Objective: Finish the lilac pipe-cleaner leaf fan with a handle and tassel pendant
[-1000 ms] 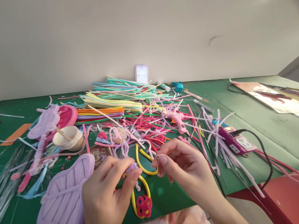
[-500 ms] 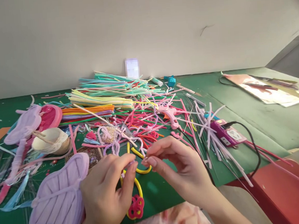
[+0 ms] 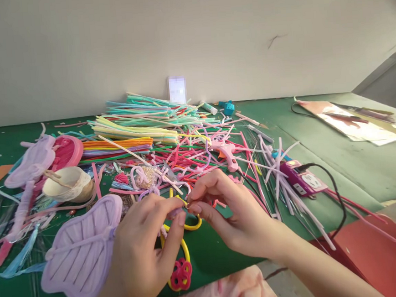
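Right-hand fingertips had closed the small gap seen half a second earlier, and they now met those of the left hand [image 3: 146, 246]. That hand's thumb and forefinger gripped a fuzzy purple piece [image 3: 176, 212], mostly covered by the fingers, above the green worktop [image 3: 213, 255]. The right hand [image 3: 225, 212] pinched a small piece, too hidden to make out, right beside the purple one. Below the hands lay a yellow loop [image 3: 186, 250] with a pink flower [image 3: 181, 274] at its near end. Just left of the left hand was a purple wing shape [image 3: 78, 256]; a paper cup [image 3: 85, 194] stood behind it. Farther back, a pink glue gun [image 3: 228, 154] rested among heaped craft stems [image 3: 137, 131], and a purple socket block [image 3: 305, 180] sat to the right.
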Motion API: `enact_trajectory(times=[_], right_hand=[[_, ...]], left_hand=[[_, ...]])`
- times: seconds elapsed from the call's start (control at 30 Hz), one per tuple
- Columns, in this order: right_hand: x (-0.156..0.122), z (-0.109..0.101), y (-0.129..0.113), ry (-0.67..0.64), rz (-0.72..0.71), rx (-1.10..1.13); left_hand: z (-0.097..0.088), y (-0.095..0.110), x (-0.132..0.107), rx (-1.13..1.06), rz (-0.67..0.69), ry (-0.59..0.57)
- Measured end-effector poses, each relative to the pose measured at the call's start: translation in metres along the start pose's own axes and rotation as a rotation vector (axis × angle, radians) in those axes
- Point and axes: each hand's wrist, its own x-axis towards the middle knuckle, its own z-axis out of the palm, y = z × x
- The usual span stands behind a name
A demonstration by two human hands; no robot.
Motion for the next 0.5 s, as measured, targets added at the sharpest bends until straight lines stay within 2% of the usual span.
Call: enact_trajectory(times=[0.17, 0.33, 0.5], right_hand=[[0.003, 0.002, 0.001, -0.040, 0.049, 0.101], [0.002, 0.002, 0.000, -0.067, 0.023, 0.094], [-0.002, 0.001, 0.000, -0.017, 0.116, 0.186]], left_hand=[[-0.006, 0.004, 0.010, -0.053, -0.042, 0.003], [-0.012, 0.006, 0.016, -0.126, -0.035, -0.103], [-0.014, 0.006, 0.017, -0.078, -0.059, -0.019]])
